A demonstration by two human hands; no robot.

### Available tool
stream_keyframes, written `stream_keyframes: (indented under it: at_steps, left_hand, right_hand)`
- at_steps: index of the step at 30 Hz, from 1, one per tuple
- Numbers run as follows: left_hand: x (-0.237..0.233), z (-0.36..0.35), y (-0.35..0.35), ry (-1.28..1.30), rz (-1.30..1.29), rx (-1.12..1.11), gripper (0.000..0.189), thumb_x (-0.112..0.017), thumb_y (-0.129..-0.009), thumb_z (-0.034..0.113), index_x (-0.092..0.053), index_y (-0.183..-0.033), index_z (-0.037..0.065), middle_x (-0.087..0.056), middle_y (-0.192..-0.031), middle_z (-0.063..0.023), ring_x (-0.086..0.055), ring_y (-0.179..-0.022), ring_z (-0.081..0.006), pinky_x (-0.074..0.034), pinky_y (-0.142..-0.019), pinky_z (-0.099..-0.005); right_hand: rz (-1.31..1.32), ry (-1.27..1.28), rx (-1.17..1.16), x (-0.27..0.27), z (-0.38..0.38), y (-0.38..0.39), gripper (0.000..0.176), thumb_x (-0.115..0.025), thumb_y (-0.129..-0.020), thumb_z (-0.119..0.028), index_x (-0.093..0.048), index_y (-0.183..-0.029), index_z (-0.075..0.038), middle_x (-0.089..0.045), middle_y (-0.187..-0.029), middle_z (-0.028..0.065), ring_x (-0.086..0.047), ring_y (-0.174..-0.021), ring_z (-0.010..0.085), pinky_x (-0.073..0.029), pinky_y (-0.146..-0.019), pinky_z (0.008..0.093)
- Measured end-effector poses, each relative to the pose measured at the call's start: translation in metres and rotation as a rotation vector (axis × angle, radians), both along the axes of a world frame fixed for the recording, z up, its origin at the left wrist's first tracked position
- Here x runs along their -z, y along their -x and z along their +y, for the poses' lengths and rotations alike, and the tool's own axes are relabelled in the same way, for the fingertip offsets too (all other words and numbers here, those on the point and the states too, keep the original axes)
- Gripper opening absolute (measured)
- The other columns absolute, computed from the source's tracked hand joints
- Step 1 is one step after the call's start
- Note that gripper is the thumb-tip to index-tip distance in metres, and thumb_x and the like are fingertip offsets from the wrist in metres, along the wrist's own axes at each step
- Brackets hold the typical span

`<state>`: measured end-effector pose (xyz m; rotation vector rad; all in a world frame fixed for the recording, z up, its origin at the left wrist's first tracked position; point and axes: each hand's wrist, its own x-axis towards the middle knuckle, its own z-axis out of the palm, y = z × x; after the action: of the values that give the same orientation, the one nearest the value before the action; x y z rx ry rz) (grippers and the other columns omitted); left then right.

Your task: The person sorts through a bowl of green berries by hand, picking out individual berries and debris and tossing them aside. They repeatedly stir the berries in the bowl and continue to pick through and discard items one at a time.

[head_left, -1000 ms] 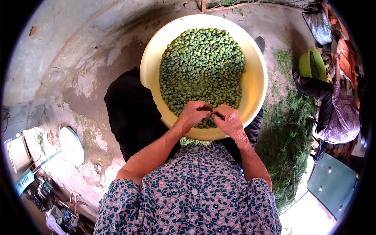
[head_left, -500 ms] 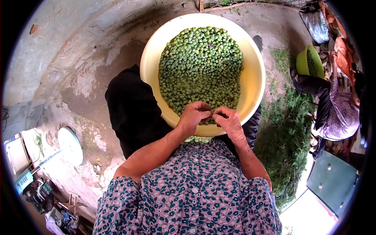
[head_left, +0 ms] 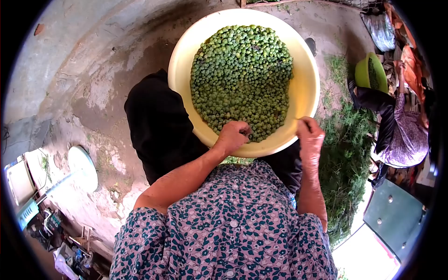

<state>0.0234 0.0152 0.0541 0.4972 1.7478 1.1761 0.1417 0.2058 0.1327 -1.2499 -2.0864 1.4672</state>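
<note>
A large pale-yellow basin (head_left: 304, 93) sits between my knees, holding a wide heap of small round green fruits (head_left: 240, 77). Over the near edge of the heap is my left hand (head_left: 233, 136), its fingers curled together and what they hold too small to name. My right hand (head_left: 310, 134) is at the basin's right rim, thumb and fingers drawn together. Any small thing in that pinch is hidden.
Leafy green cuttings (head_left: 343, 172) lie on the ground to my right. Beyond them sits another person in a patterned top (head_left: 406, 140), near a lime-green tub (head_left: 361, 72). A standing fan (head_left: 84, 169) is to my left, and a rough wall (head_left: 56, 60) curves behind it.
My right hand has moved away from my left, rightward and up to the basin's rim. My left hand stays over the near fruits. The basin appears slightly higher in view.
</note>
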Motion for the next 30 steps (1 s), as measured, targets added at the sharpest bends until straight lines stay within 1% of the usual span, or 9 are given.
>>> stream_keyframes:
  at_steps: [2,6,9,15,18,21,23,27,30]
  left_hand:
    - [0.011,0.0,-0.009,0.015,0.072,0.038,0.021,-0.064,-0.069,0.004,-0.066,-0.09,0.001,-0.064,-0.08,-0.0089,-0.061,-0.074,-0.0177,-0.047,-0.067,-0.0292]
    - [0.008,0.0,-0.012,0.019,0.203,0.134,0.019,-0.063,-0.072,0.008,-0.067,-0.091,0.004,-0.065,-0.084,-0.0122,-0.063,-0.075,-0.0229,-0.048,-0.068,-0.032]
    - [0.009,0.001,-0.015,0.008,0.196,0.16,0.019,-0.063,-0.074,0.009,-0.066,-0.092,0.004,-0.065,-0.084,-0.0126,-0.063,-0.075,-0.0239,-0.049,-0.068,-0.033]
    - [0.005,-0.001,-0.015,-0.086,0.132,0.149,0.02,-0.061,-0.077,0.01,-0.064,-0.094,0.001,-0.065,-0.082,-0.013,-0.063,-0.075,-0.0198,-0.048,-0.066,-0.031]
    - [-0.007,0.003,-0.015,-0.092,0.093,0.148,0.02,-0.061,-0.078,0.009,-0.064,-0.095,0.0,-0.066,-0.083,-0.0131,-0.063,-0.074,-0.0187,-0.048,-0.066,-0.0305]
    - [-0.007,0.005,-0.019,-0.089,0.067,0.142,0.019,-0.062,-0.079,0.008,-0.063,-0.096,0.0,-0.066,-0.084,-0.0137,-0.064,-0.075,-0.0193,-0.049,-0.066,-0.03]
    - [-0.011,0.007,-0.019,-0.061,-0.047,0.111,0.023,-0.06,-0.077,0.017,-0.065,-0.095,0.002,-0.065,-0.09,-0.0156,-0.063,-0.085,-0.0299,-0.048,-0.075,-0.0376]
    - [-0.017,0.009,-0.019,-0.062,-0.062,0.072,0.022,-0.06,-0.078,0.015,-0.065,-0.095,0.003,-0.066,-0.091,-0.0149,-0.063,-0.084,-0.0296,-0.049,-0.075,-0.0371]
    - [-0.022,0.012,-0.018,-0.073,-0.07,0.065,0.02,-0.06,-0.078,0.015,-0.065,-0.094,0.003,-0.065,-0.089,-0.015,-0.063,-0.083,-0.0304,-0.048,-0.075,-0.0376]
  right_hand:
    - [0.03,-0.068,0.138,0.011,0.03,-0.018,0.009,-0.059,-0.081,0.002,-0.063,-0.088,-0.001,-0.056,-0.067,0.0005,-0.046,-0.055,0.0071,-0.037,-0.051,0.0199]
    - [-0.146,-0.528,0.178,0.02,0.071,-0.041,0.025,-0.051,-0.08,0.006,-0.064,-0.101,0.001,-0.061,-0.092,0.0092,-0.059,-0.084,0.017,-0.048,-0.079,0.0279]
    - [-0.091,-0.616,0.188,0.015,0.066,-0.024,0.024,-0.051,-0.081,0.005,-0.065,-0.1,0.0,-0.063,-0.094,0.0113,-0.061,-0.083,0.0188,-0.049,-0.078,0.0285]
    - [0.047,-0.162,0.019,0.051,0.032,0.054,0.019,-0.057,-0.084,-0.004,-0.064,-0.101,-0.001,-0.065,-0.084,0.0058,-0.059,-0.072,0.0121,-0.049,-0.066,0.0253]
    - [-0.05,-0.288,-0.116,0.094,0.033,0.079,0.021,-0.062,-0.079,-0.007,-0.065,-0.099,-0.003,-0.064,-0.087,0.0128,-0.061,-0.074,0.0249,-0.049,-0.069,0.0312]
    - [-0.065,-0.481,-0.282,0.124,0.033,0.103,0.03,-0.059,-0.079,-0.006,-0.061,-0.109,-0.008,-0.06,-0.096,0.0126,-0.06,-0.087,0.03,-0.048,-0.074,0.0356]
    - [-0.212,-0.492,-0.315,0.131,0.034,0.12,0.037,-0.057,-0.079,-0.006,-0.057,-0.116,-0.011,-0.056,-0.105,0.0132,-0.058,-0.092,0.0313,-0.048,-0.076,0.0377]
    - [-0.571,-0.453,-0.32,0.139,0.027,0.142,0.052,-0.054,-0.08,-0.005,-0.044,-0.129,-0.016,-0.042,-0.124,0.0155,-0.053,-0.1,0.0335,-0.048,-0.08,0.0426]
    - [-0.576,-0.506,-0.419,0.15,0.017,0.138,0.057,-0.054,-0.077,0.0,-0.043,-0.129,-0.016,-0.038,-0.127,0.0177,-0.046,-0.107,0.038,-0.047,-0.085,0.0437]
